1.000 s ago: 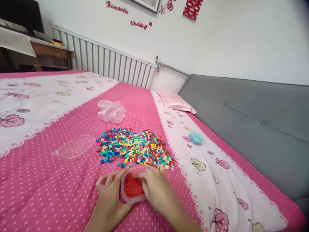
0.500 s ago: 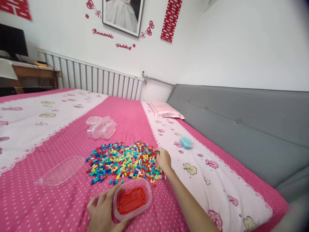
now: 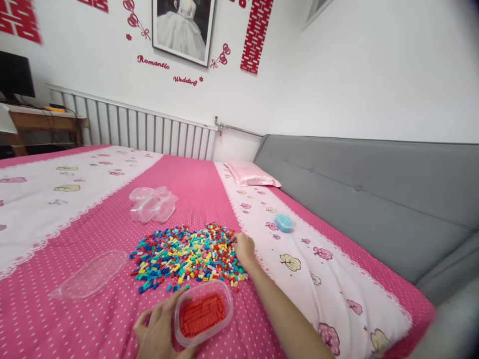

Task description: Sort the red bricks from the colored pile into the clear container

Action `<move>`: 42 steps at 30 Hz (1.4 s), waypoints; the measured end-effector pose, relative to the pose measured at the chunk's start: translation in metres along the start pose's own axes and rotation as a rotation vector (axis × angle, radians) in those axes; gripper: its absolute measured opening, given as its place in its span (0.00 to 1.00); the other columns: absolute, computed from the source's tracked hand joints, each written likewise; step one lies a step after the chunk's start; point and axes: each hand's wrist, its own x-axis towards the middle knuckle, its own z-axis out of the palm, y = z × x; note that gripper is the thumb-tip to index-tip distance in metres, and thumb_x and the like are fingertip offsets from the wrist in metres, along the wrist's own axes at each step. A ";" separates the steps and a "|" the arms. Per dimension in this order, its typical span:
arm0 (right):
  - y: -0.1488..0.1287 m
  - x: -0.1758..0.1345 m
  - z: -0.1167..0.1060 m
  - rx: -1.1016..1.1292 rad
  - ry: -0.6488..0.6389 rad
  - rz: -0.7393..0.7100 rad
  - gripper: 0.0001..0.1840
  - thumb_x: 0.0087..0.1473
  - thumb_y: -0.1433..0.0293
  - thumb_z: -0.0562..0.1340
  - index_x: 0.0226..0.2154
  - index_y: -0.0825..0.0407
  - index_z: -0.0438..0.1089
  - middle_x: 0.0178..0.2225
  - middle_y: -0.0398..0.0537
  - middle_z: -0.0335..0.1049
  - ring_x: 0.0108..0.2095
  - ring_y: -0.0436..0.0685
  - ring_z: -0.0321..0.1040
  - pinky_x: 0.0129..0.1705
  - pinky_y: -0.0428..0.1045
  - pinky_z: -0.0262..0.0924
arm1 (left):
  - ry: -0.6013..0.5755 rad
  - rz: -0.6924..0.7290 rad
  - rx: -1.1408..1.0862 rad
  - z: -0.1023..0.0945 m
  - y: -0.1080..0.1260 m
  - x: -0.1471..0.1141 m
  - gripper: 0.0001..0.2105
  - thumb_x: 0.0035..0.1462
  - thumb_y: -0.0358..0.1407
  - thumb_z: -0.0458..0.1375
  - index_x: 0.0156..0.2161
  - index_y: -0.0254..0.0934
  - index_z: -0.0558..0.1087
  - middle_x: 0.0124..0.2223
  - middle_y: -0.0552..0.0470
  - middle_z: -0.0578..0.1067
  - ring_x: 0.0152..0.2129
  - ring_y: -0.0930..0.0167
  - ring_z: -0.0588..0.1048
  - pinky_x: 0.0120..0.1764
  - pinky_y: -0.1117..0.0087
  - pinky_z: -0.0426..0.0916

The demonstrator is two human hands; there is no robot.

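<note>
My left hand (image 3: pixel 159 324) grips a clear plastic container (image 3: pixel 229 315) by its left side, thumb below and fingers along the upper rim. Rows of small red blocks (image 3: pixel 204 315) lie packed inside it. Beyond the container spreads a pile of small multicoloured building blocks (image 3: pixel 187 254) in red, blue, yellow, green and white. At the pile's right edge is my right hand (image 3: pixel 245 249), its fingers curled together and touching the blocks. Whatever is between those fingertips is too small to make out.
Several clear containers (image 3: pixel 153 205) are heaped behind the pile. A clear lid (image 3: pixel 90 276) lies to the left. On the right sits a closed container with light-blue contents (image 3: pixel 285 223). A pink pillow (image 3: pixel 252 174) rests by the grey headboard (image 3: pixel 348 179) of the bed.
The view has tilted up and shifted slightly right. My right hand's fingers have curled in more at the pile's right edge. My left hand keeps its hold on the container.
</note>
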 end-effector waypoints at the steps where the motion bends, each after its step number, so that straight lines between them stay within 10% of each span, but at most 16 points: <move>1: 0.001 0.001 0.000 0.013 -0.010 -0.013 0.13 0.67 0.62 0.64 0.49 0.54 0.72 0.48 0.50 0.73 0.46 0.58 0.73 0.49 0.58 0.71 | 0.002 0.002 -0.001 0.000 0.000 0.000 0.29 0.55 0.44 0.64 0.61 0.49 0.63 0.55 0.45 0.79 0.47 0.51 0.79 0.49 0.49 0.63; 19: 0.020 0.007 -0.019 0.301 -0.076 -0.117 0.12 0.66 0.63 0.65 0.46 0.55 0.73 0.45 0.49 0.74 0.41 0.56 0.74 0.44 0.55 0.72 | -0.004 -0.002 -0.003 0.001 0.005 -0.002 0.31 0.53 0.47 0.65 0.61 0.44 0.67 0.56 0.40 0.77 0.49 0.50 0.77 0.51 0.50 0.64; 28: -0.025 -0.104 -0.054 0.508 -0.128 -0.383 0.11 0.53 0.83 0.67 0.33 0.50 0.78 0.33 0.41 0.77 0.35 0.52 0.74 0.42 0.46 0.67 | -0.064 0.030 -0.009 -0.011 0.019 0.001 0.31 0.55 0.49 0.65 0.61 0.42 0.67 0.55 0.42 0.78 0.49 0.51 0.76 0.52 0.51 0.62; 33: -0.045 -0.143 -0.036 -0.025 0.132 -0.477 0.07 0.54 0.78 0.72 0.29 0.52 0.78 0.37 0.49 0.73 0.43 0.60 0.67 0.45 0.54 0.62 | -0.053 0.050 0.006 -0.010 0.021 -0.002 0.36 0.52 0.49 0.67 0.62 0.40 0.62 0.55 0.40 0.77 0.48 0.52 0.76 0.53 0.52 0.57; 42: -0.058 -0.142 -0.021 -0.335 0.140 -0.479 0.05 0.59 0.71 0.70 0.30 0.50 0.79 0.37 0.49 0.71 0.42 0.62 0.63 0.46 0.59 0.60 | -0.042 0.039 -0.014 -0.012 0.027 -0.001 0.37 0.51 0.50 0.68 0.62 0.40 0.61 0.54 0.42 0.77 0.47 0.53 0.75 0.53 0.52 0.57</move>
